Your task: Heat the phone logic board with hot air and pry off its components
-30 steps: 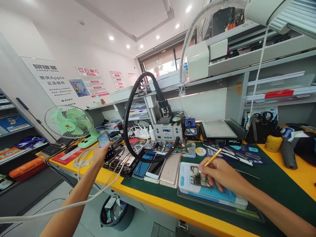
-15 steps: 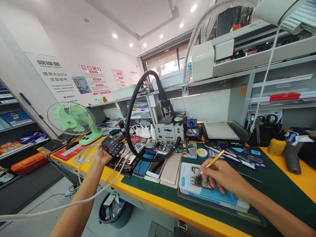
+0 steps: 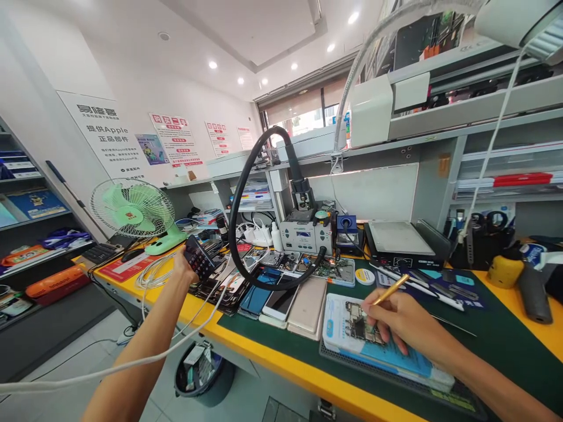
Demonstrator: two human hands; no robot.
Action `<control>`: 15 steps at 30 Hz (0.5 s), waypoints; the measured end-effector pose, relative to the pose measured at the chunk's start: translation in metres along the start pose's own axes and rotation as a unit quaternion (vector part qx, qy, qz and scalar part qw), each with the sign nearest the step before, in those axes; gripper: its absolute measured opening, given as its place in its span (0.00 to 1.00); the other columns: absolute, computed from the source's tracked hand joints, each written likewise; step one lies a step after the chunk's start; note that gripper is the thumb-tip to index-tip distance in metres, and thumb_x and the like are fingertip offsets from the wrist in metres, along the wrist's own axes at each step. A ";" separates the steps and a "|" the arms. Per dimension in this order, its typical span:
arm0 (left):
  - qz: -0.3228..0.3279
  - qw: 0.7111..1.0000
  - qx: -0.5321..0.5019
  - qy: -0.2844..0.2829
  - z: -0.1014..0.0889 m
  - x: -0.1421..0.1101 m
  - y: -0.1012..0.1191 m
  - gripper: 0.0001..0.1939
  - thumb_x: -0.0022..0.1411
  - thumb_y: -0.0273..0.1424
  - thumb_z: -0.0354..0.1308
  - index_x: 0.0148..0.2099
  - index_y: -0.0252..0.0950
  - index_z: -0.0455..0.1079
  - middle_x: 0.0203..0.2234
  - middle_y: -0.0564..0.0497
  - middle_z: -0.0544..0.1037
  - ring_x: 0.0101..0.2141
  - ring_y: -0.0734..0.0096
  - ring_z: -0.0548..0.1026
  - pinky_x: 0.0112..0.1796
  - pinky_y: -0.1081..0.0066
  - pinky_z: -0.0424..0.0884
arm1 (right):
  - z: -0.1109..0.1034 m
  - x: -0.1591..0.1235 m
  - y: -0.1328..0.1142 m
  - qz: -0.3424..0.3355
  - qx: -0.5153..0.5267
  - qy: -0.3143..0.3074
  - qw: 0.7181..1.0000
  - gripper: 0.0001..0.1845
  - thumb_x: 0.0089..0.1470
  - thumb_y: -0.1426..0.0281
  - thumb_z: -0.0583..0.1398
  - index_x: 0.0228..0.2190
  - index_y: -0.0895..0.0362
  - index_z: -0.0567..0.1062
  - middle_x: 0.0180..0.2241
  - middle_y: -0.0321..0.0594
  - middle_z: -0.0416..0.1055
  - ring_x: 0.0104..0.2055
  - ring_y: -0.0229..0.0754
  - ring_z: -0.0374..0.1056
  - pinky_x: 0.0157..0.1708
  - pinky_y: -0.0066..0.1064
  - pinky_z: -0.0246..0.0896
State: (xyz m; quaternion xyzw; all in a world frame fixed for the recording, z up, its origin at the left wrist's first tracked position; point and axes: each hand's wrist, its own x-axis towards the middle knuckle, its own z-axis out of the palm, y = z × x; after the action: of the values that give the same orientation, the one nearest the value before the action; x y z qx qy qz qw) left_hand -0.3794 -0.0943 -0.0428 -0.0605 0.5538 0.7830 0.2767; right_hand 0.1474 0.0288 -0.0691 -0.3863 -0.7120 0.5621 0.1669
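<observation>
Left hand (image 3: 185,267) grips dark, tilted phone (image 3: 199,258); right hand (image 3: 391,313) pinches slim gold tool (image 3: 394,288) at black-patched circuit board (image 3: 357,326).

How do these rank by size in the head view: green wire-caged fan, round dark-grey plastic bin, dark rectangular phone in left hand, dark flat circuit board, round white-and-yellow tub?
1. Fan
2. Bin
3. Phone and circuit board: too alike to rank, the latter partly hidden
4. Tub
</observation>
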 end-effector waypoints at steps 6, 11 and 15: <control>0.009 0.996 -0.028 -0.082 -0.004 -0.010 0.001 0.19 0.70 0.41 0.55 0.54 0.33 0.69 0.44 0.44 0.76 0.39 0.66 0.77 0.39 0.62 0.77 | -0.001 0.003 0.005 -0.004 -0.004 -0.007 1.000 0.15 0.58 0.58 0.57 0.33 0.58 0.68 0.19 0.28 0.66 0.12 0.26 0.51 0.13 0.20 0.50; 0.017 0.992 -0.035 -0.120 -0.004 -0.016 -0.001 0.20 0.70 0.43 0.54 0.53 0.33 0.70 0.43 0.45 0.77 0.38 0.66 0.77 0.38 0.63 0.77 | -0.002 0.002 0.006 -0.005 -0.009 -0.004 1.000 0.15 0.58 0.58 0.59 0.32 0.58 0.68 0.19 0.29 0.66 0.13 0.26 0.51 0.13 0.20 0.51; 0.027 0.991 -0.034 -0.130 -0.003 -0.019 -0.001 0.19 0.70 0.42 0.55 0.52 0.33 0.70 0.43 0.45 0.77 0.38 0.66 0.77 0.39 0.62 0.77 | -0.002 0.003 0.006 -0.005 -0.013 -0.005 1.000 0.16 0.59 0.57 0.58 0.32 0.58 0.69 0.19 0.29 0.66 0.12 0.26 0.51 0.13 0.20 0.51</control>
State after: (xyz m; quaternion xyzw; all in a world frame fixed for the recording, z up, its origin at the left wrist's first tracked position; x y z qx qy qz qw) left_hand -0.3632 -0.1036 -0.0374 0.0475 0.4875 0.8100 0.3225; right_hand 0.1492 0.0324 -0.0747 -0.3822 -0.7218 0.5542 0.1606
